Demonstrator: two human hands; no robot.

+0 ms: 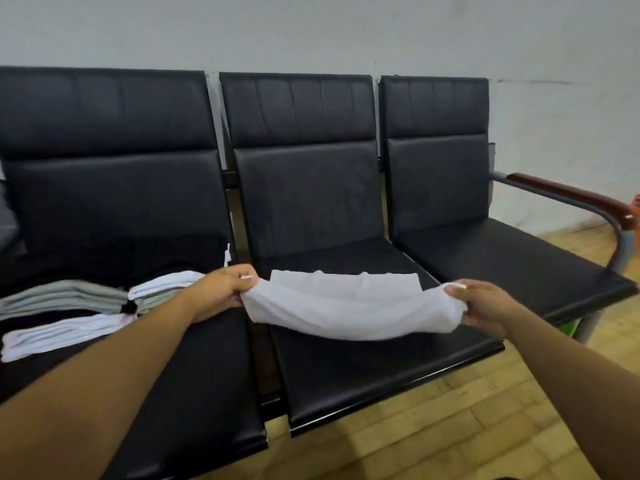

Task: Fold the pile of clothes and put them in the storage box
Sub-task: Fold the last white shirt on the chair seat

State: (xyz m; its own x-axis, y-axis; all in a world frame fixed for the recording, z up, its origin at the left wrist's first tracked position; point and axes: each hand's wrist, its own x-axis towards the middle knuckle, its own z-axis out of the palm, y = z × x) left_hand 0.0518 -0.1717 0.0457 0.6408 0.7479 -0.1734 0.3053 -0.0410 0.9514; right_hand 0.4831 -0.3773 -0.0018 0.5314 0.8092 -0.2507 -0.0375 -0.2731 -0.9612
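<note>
White cloth fills the middle of the scene: a white garment (349,306) is stretched sideways between the person's two hands above the middle seat (363,375) of a black padded bench. The left hand (221,289) pinches the garment's left end with curled fingers and thumb, and the right hand (485,304) grips the right end the same way; the fabric sags between them, with its far edge lying flat on the seat cushion. On the left seat (194,375) lies a stack of folded clothes (69,306), grey, white and black pieces layered just beside the left forearm. The right seat (512,258) ends in a metal armrest with a brown pad (571,195). A pale wall (311,29) stands behind the bench and yellowish floor tiles (450,427) lie below.
</note>
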